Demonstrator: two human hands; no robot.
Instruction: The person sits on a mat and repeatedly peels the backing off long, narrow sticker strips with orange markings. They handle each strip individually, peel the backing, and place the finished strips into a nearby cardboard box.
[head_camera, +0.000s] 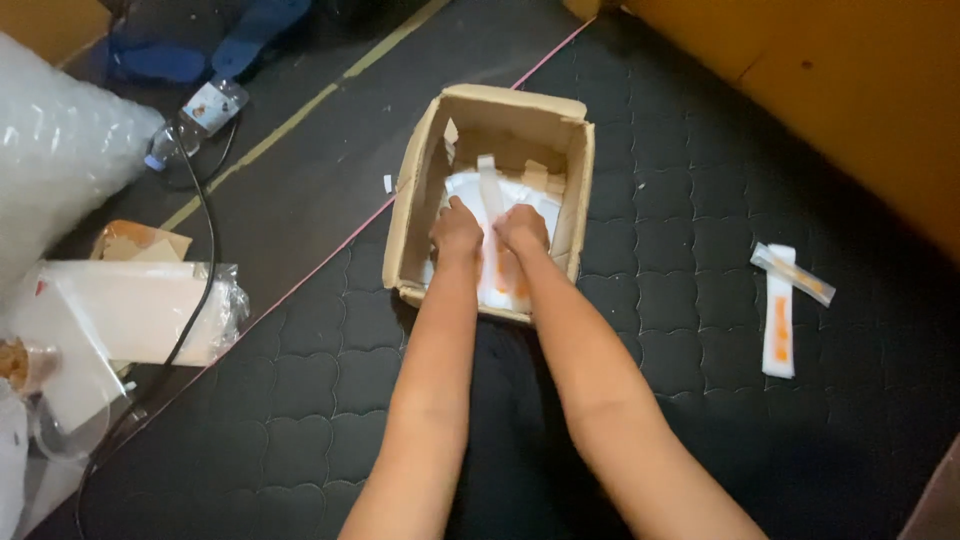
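I see both hands down in the cardboard box (575, 190): left hand (456, 232) and right hand (522, 230) side by side, curled on the white packets (500, 285) inside. Two more packets (782, 300) lie near the mat's (700, 200) right edge.

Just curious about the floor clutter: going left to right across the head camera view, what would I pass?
Clear bubble wrap roll → clear plastic water bottle → open brown cardboard box, both hands inside → long white packets with orange marks on the black quilted mat.
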